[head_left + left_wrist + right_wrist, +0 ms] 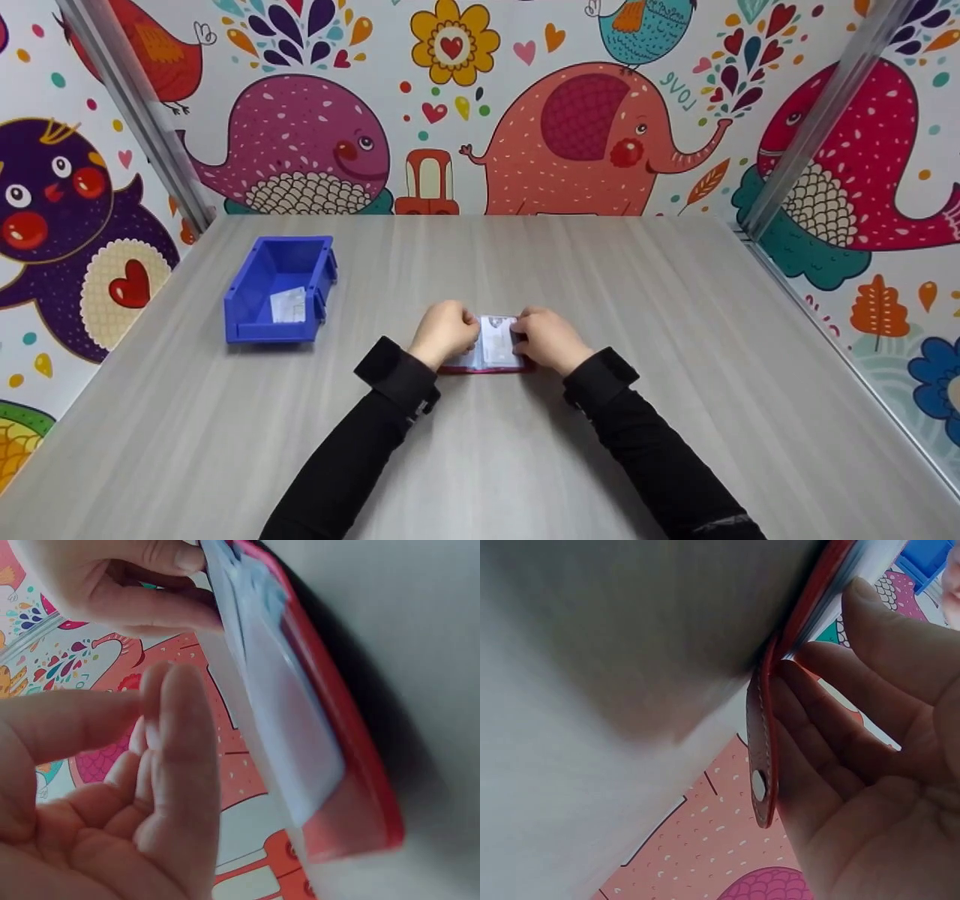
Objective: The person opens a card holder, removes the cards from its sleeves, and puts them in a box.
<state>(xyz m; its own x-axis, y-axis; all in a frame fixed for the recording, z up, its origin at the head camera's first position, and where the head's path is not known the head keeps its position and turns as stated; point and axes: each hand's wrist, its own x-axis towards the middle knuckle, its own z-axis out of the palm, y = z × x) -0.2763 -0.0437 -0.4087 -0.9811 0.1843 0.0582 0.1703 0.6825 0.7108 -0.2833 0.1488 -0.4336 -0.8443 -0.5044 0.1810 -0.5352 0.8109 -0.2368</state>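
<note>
A red card holder with clear sleeves lies spread on the table in the head view, a pale printed card showing on its right side. My right hand holds its right edge. In the right wrist view, the thumb lies by the sleeves and the other fingers go behind the cover, near a strap with a metal snap. Over the left side hovers my left hand. Its thumb and fingertips meet in the left wrist view, with nothing visible between them, apart from the sleeves.
A blue bin stands at the left of the table, with a whitish card or packet inside. Panels printed with cartoon animals border the table at the back and sides.
</note>
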